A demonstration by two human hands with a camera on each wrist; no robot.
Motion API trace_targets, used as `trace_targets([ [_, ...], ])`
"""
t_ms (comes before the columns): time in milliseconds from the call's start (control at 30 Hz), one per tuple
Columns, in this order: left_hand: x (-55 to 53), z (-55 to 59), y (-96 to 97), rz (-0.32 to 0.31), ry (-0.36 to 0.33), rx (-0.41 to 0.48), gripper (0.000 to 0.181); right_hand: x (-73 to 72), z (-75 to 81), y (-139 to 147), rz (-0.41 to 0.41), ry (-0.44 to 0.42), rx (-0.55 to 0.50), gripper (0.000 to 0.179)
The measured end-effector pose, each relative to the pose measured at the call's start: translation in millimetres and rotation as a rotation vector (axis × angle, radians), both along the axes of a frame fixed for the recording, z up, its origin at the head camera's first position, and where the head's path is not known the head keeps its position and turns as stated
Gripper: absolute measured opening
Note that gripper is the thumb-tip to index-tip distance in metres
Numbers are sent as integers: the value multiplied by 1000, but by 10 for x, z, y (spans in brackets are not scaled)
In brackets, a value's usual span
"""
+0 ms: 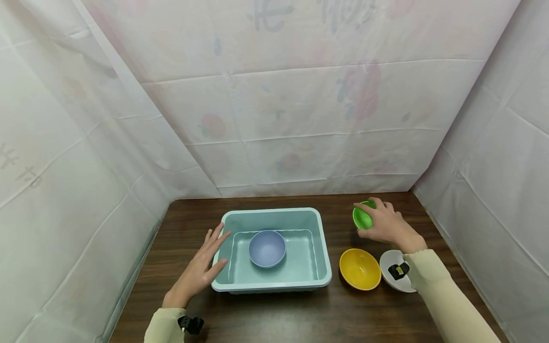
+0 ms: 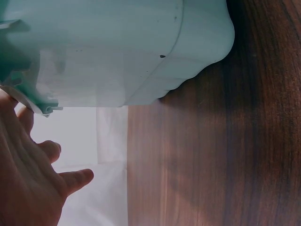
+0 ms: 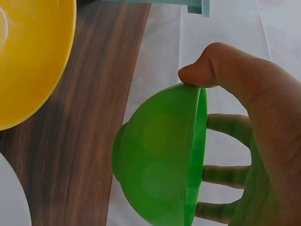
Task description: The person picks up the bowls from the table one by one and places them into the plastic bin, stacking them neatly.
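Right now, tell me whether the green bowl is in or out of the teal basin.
Out: the head view shows the right hand holding the green bowl apart from the teal basin.

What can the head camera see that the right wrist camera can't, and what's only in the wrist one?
Only the head view: the purple bowl inside the tub, and the left grip.

Only the right wrist view: the little foot of the green bowl.

Both: the right grip holding the green bowl, plus the yellow bowl, white bowl, tub and table, cut off in the wrist view.

Faint, illegible characters (image 1: 273, 15) on cloth (image 1: 300, 107)
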State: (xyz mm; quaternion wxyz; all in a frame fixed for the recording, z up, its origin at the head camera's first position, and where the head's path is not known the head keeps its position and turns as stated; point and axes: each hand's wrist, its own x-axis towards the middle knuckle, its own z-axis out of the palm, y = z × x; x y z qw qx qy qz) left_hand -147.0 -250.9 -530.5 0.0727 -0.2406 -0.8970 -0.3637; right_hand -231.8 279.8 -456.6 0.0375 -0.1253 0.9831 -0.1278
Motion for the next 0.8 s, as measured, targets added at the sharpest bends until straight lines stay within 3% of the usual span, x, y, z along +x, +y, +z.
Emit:
trace_targets([
  [800, -9, 6, -26, 17, -17, -21, 71, 27, 198, -193, 66, 62, 4, 77],
])
